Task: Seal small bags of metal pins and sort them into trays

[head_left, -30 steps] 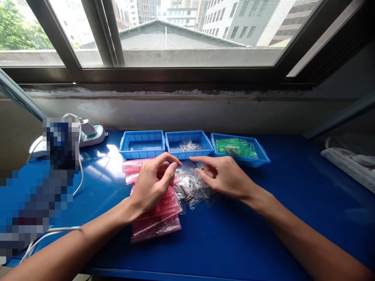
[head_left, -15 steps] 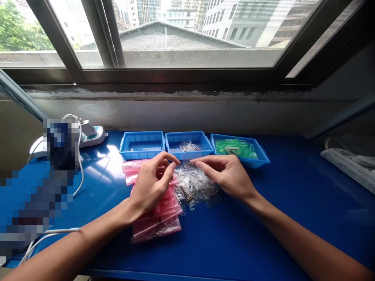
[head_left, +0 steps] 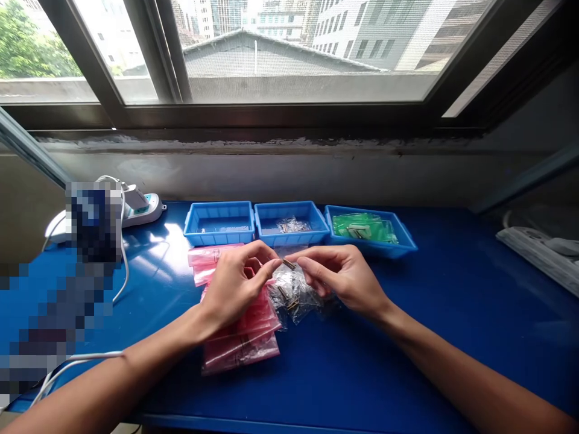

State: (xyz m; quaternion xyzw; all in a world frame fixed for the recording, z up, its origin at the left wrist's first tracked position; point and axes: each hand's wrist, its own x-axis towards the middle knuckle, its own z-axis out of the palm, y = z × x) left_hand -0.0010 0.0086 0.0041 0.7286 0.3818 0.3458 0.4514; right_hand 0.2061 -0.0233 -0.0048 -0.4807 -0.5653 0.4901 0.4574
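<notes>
My left hand (head_left: 235, 283) is above the pink plastic bags (head_left: 242, 349), its thumb and forefinger pinched at the left end of a small clear bag with thin metal pins (head_left: 289, 264). My right hand (head_left: 346, 277) pinches the same small bag from the right. Below and between the hands lies a pile of clear little bags (head_left: 296, 298), some with brass-coloured pins in them. The right fingers cover part of that pile.
Three blue trays stand in a row behind the hands: the left tray (head_left: 218, 239) and middle tray (head_left: 289, 205) hold clear bags, the right tray (head_left: 404, 228) green bags. A power strip (head_left: 154, 210) with white cables is at the left, another strip (head_left: 538, 256) far right.
Both hands have come closer together and slightly lower. The left thumb and forefinger have closed at the small bag, which now shows between the hands.
</notes>
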